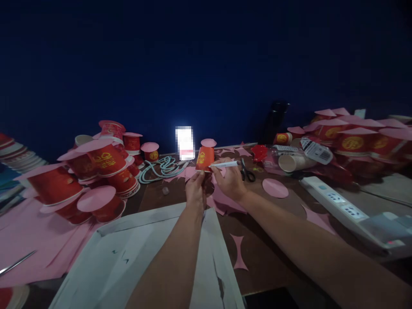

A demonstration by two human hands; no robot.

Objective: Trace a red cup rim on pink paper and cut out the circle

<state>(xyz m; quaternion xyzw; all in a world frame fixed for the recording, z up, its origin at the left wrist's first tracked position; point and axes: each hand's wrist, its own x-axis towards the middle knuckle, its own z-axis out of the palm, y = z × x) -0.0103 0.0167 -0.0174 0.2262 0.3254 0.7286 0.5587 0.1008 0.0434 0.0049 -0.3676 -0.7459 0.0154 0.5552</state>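
Observation:
Straight ahead, my left hand is closed around the bottom of a red paper cup with yellow lettering. A pink paper disc shows at the cup's top. My right hand grips a white marker-like pen, its tip end close against the cup's lower right side. Whether the tip touches the cup I cannot tell. Just right of that hand lie black-handled scissors. Under and around the hands are pink paper scraps.
Red cups with pink discs are stacked at left, and more cups at right. A lit phone stands behind a coiled pale cable. A power strip, a loose pink disc and a white board lie nearer.

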